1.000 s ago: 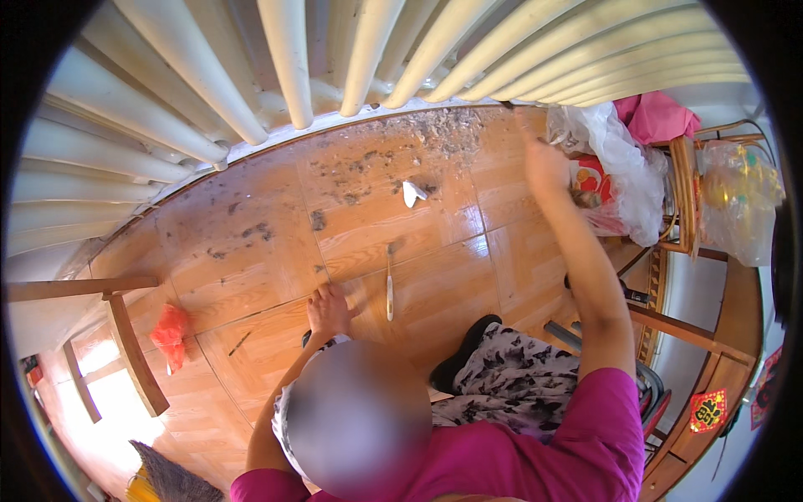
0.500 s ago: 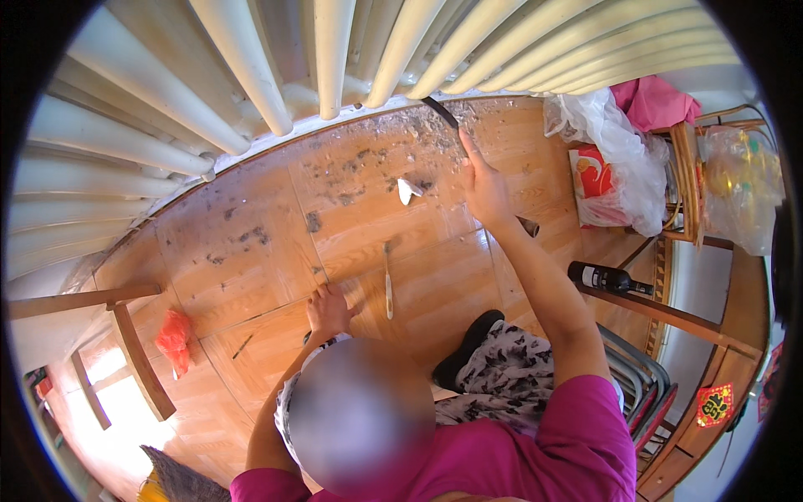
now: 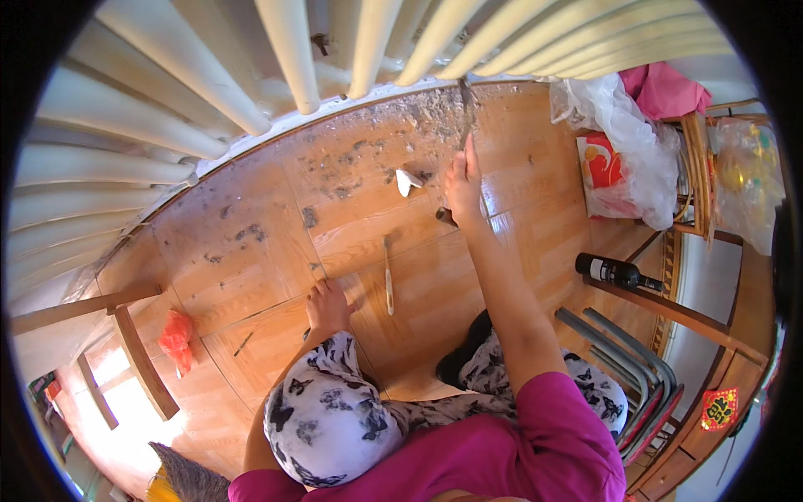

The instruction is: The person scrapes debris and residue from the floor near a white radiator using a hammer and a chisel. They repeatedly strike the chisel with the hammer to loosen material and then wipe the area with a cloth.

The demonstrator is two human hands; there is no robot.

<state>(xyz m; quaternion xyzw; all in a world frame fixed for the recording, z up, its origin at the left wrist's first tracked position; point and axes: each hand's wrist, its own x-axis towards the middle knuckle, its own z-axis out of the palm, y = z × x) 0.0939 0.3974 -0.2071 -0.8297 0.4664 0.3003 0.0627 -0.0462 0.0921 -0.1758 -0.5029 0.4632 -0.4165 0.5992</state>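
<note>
My right hand [image 3: 462, 180] is closed around a long tool with a narrow dark blade [image 3: 466, 105]. The end of its brown, round handle [image 3: 446, 217] sticks out below the fist. The blade's tip meets the floor's far edge, under the cream radiator [image 3: 431, 46], where grey dust and flakes [image 3: 431, 117] lie heaped. My left hand [image 3: 328, 306] rests on the wood-patterned floor, fingers spread and holding nothing. Between the hands lies a slim, pale-handled implement [image 3: 389, 284] whose kind is unclear. Beyond it sits a crumpled white scrap [image 3: 407, 181].
A wooden frame [image 3: 138, 360] and a red plastic bag [image 3: 176, 339] stand at left. On the right are clear plastic bags [image 3: 648, 176], a dark bottle [image 3: 619, 273], folded metal chairs [image 3: 623, 360] and a wooden cabinet [image 3: 711, 402]. Bristles [image 3: 188, 477] show at the lower left.
My right hand has drawn slightly back and left, turning the tool so its blade points more straight away from me. My left hand stays on the floor.
</note>
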